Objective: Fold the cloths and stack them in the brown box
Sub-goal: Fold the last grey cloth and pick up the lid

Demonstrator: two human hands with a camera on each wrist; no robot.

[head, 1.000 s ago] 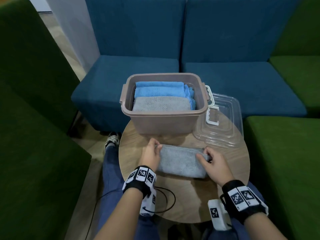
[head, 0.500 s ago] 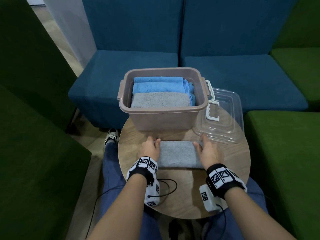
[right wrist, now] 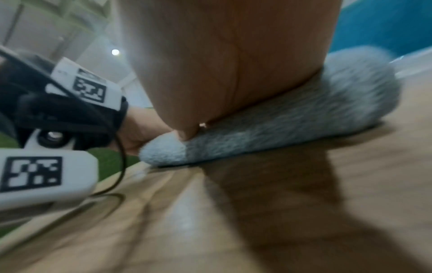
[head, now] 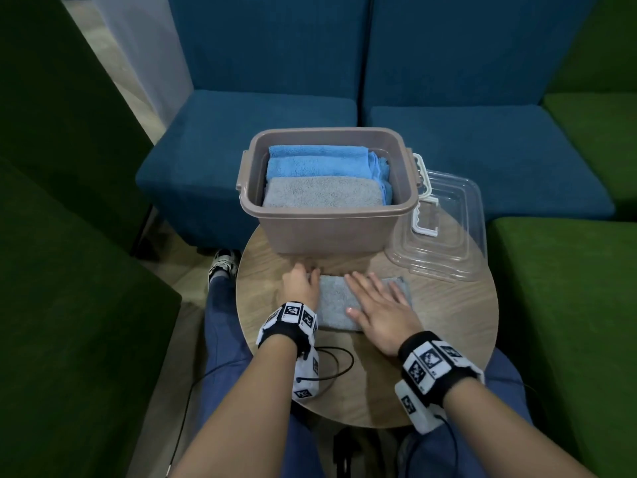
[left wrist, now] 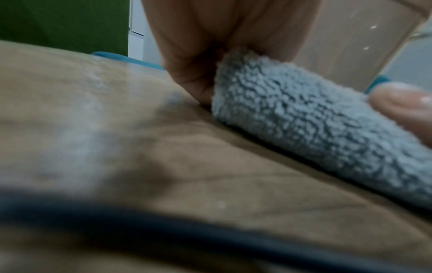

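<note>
A folded grey cloth [head: 334, 305] lies on the round wooden table [head: 448, 322], just in front of the brown box [head: 327, 229]. My right hand [head: 379, 305] lies flat on top of the grey cloth [right wrist: 304, 114], fingers spread and straight. My left hand [head: 300, 286] is at the cloth's left end. In the left wrist view that end of the cloth [left wrist: 315, 120] is tucked between its thumb and fingers. Inside the box lie a folded grey cloth [head: 320, 194] and folded blue cloths [head: 317, 163] behind it.
A clear lid [head: 444, 243] with a white handle lies right of the box, partly over the table's edge. Blue seats [head: 482, 150] stand behind the table, green ones [head: 568, 305] on both sides. A black cable [head: 336, 363] loops on the table by my left wrist.
My right hand left the cloth's right end and moved onto its top, now flat with spread fingers. The left hand stayed at the left end. The camera view dropped closer.
</note>
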